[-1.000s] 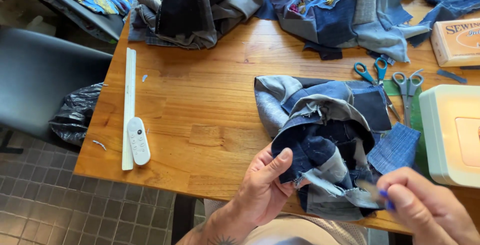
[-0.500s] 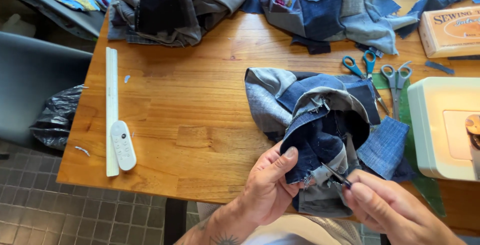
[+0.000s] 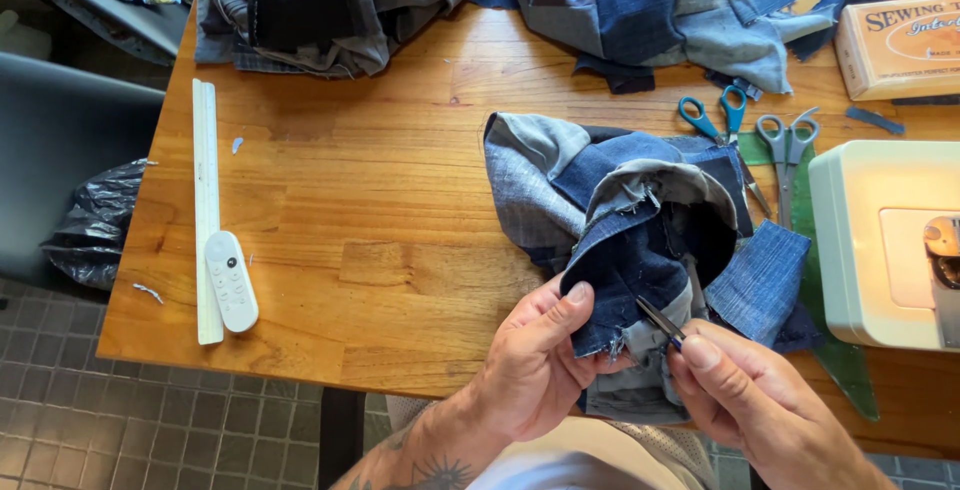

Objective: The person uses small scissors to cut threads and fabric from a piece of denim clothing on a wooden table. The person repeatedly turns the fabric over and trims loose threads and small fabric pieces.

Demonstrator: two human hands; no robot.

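The denim patchwork (image 3: 640,250) is pinched at its near edge by the left hand (image 3: 535,370); a thin dark tool (image 3: 660,320), held by the right hand (image 3: 750,400), is angled up-left into it.

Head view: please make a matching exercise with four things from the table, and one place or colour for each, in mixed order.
Things:
1. white remote
2. blue-handled scissors
3. sewing machine
4. patchwork denim piece

Descriptions:
A. pinched by the left hand
B. beside the long white ruler
C. pale body at the table's right edge
D. next to the grey-handled scissors

Pairs: 1-B, 2-D, 3-C, 4-A
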